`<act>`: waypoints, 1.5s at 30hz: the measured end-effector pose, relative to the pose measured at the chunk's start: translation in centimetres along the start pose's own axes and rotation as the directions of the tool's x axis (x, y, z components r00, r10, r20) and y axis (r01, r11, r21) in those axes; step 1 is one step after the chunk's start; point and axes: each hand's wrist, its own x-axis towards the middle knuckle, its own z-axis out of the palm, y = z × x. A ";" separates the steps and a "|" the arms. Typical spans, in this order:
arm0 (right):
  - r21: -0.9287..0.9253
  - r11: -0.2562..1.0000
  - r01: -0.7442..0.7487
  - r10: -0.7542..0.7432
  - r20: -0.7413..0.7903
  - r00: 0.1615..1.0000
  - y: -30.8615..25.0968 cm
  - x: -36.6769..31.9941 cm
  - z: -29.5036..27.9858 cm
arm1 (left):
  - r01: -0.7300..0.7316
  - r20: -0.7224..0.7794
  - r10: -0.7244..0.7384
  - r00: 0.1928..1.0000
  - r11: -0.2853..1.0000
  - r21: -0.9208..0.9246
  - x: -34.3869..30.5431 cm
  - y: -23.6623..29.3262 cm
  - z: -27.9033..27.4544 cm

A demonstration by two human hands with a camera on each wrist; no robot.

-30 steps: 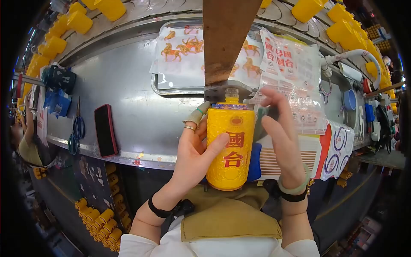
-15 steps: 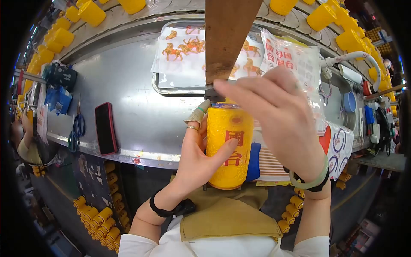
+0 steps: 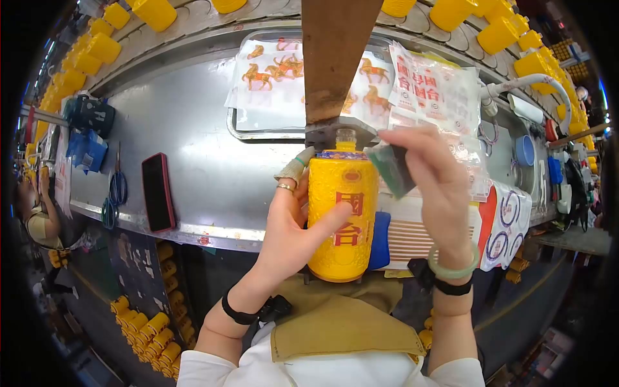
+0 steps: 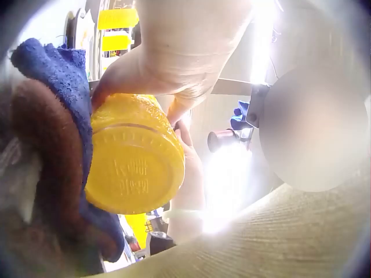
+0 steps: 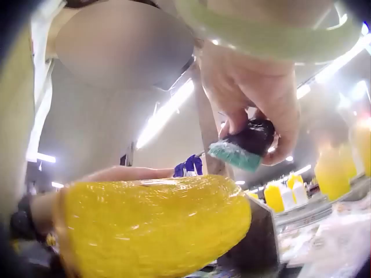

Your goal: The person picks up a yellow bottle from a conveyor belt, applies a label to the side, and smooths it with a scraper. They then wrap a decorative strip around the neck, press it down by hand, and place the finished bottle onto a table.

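Note:
A yellow bottle [image 3: 343, 258] with red characters and a bare glass neck [image 3: 346, 137] stands near the table's front edge. My left hand [image 3: 290, 238] grips its left side, thumb lying across the front; a cover with a green band [image 3: 293, 169] wraps one fingertip. In the left wrist view the bottle's embossed base [image 4: 136, 174] faces the camera. Beside the bottle's right shoulder, my right hand [image 3: 442, 187] pinches a small black-and-green pad [image 3: 394, 171]. The right wrist view shows the pad's teal edge [image 5: 235, 156] over the bottle.
A brown wooden beam [image 3: 335, 58] comes down just behind the bottle. Around it lie horse decal sheets [image 3: 258, 100], red-lettered sheets [image 3: 438, 109], a phone [image 3: 158, 192] and scissors [image 3: 118, 187]. A blue cloth [image 3: 380, 242] sits at the bottle's right, and yellow bottles line the back conveyor.
My right hand swept left across the bottle's neck, then drew back to its right, with the pad now plainly seen. My left hand has kept its grip on the bottle.

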 end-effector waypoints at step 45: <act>0.293 0.921 -0.256 0.274 -0.022 0.961 2.9 -5.3 3.9 | 0.073 -0.019 -0.076 0.997 0.990 -0.119 -1.3 -0.2 -0.6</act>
